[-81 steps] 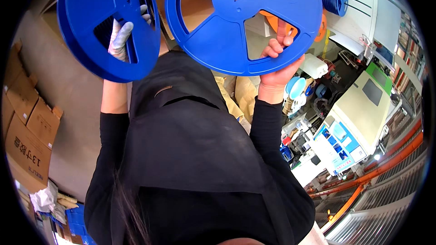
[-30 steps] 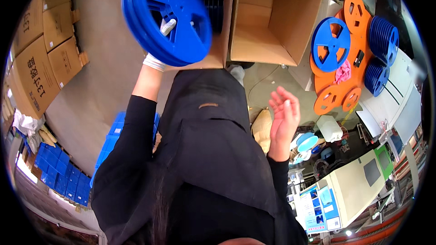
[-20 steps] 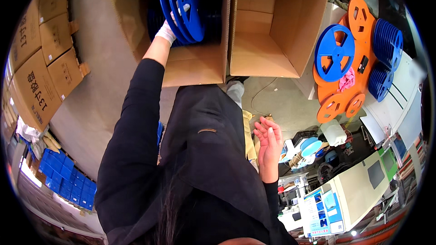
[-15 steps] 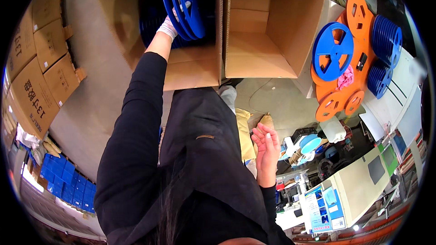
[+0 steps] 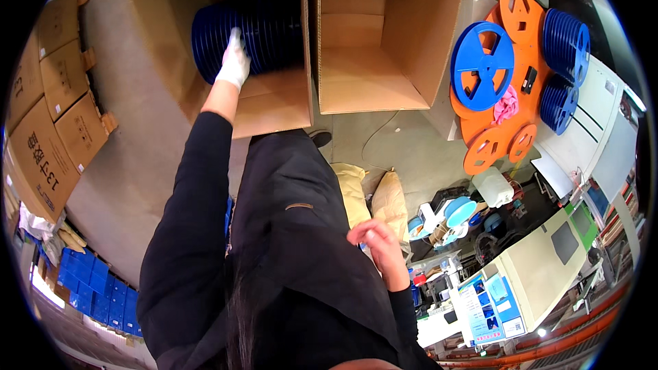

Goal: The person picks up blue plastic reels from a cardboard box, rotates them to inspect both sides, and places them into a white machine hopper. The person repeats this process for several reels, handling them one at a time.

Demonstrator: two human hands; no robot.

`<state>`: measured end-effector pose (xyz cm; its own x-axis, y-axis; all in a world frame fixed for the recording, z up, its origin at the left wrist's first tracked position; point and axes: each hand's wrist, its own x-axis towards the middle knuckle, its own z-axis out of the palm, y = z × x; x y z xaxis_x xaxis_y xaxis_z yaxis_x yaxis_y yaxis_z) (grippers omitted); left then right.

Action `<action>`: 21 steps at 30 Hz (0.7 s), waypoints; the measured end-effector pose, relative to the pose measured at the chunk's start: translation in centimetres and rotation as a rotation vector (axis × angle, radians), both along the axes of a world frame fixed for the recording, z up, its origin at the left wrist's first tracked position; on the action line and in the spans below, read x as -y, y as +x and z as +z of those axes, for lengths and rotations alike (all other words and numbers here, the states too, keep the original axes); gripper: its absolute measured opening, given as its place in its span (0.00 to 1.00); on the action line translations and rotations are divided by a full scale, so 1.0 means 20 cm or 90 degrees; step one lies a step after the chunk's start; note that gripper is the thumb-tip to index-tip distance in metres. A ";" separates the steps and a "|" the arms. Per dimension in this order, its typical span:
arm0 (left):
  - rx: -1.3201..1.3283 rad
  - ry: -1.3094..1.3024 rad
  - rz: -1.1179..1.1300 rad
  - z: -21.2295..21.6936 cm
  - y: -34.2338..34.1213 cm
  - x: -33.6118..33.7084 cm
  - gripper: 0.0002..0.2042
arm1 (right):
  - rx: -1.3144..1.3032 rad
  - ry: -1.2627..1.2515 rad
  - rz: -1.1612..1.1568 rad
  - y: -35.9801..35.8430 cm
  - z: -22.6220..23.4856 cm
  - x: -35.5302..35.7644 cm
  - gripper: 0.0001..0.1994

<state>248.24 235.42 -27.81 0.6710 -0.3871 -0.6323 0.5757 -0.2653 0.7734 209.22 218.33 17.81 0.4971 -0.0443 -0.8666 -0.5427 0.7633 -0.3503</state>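
Observation:
My left hand (image 5: 235, 62), in a white glove, reaches into the left cardboard box (image 5: 274, 101). Its fingers stretch out against the rims of a row of blue plastic reels (image 5: 209, 38) standing on edge inside. No lifted reel shows in this hand; the far part of the row is in shadow. In front of my body, on the right, my bare right hand (image 5: 382, 247) hangs with loosely bent fingers and nothing in them. Nearest to it are a tan paper sack (image 5: 392, 202) and a yellowish bag (image 5: 351, 192).
A second cardboard box (image 5: 370, 89) stands open beside the first. To the right, an orange surface (image 5: 473, 127) carries a blue reel (image 5: 469, 85), a pink cloth (image 5: 506, 105) and a black object (image 5: 529, 79); stacked blue reels (image 5: 565, 38) stand beyond. Cartons (image 5: 58, 82) are stacked far left.
The blue reels my left hand held up are out of its grasp, and the hand has moved down and left onto the row. My right hand has moved left, its fingers more bent.

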 end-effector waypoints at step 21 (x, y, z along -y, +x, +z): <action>-0.295 -0.040 -0.154 0.86 -0.84 -0.11 0.17 | 0.280 -0.574 0.634 -0.21 -0.11 -0.28 0.15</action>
<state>231.47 237.54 -10.65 0.2128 -0.5428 -0.8125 0.7893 -0.3947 0.4704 205.06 223.93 15.53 0.8664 0.0326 -0.4983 -0.4347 -0.4420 -0.7846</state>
